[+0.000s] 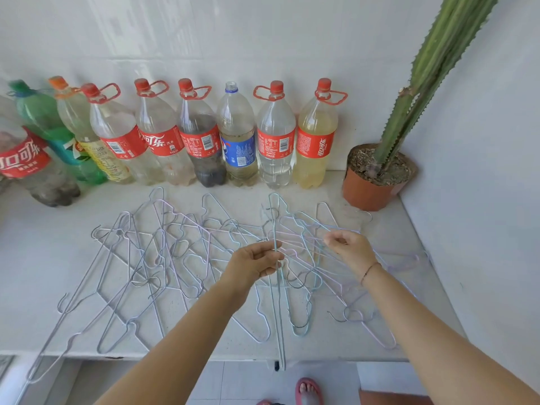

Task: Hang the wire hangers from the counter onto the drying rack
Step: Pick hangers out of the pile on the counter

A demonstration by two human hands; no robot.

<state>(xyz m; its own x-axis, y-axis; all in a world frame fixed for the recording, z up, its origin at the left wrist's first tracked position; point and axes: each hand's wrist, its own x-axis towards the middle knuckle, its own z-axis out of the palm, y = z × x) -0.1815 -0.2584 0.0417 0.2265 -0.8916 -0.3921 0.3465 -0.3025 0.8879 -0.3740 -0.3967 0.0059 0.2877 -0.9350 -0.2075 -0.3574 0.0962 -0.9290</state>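
Several thin wire hangers in pale grey, lilac and light blue lie tangled across the white counter. My left hand pinches a light-blue hanger by its long straight wire, which runs upright from the counter's front edge up to a bend near the bottles. My right hand pinches the thin wires of a bunch of pale hangers just right of it, slightly lifted. The drying rack is not in view.
A row of large plastic soda bottles stands along the tiled back wall. A potted cactus sits in the back right corner beside the right wall. Below the counter edge, tiled floor and pink slippers show.
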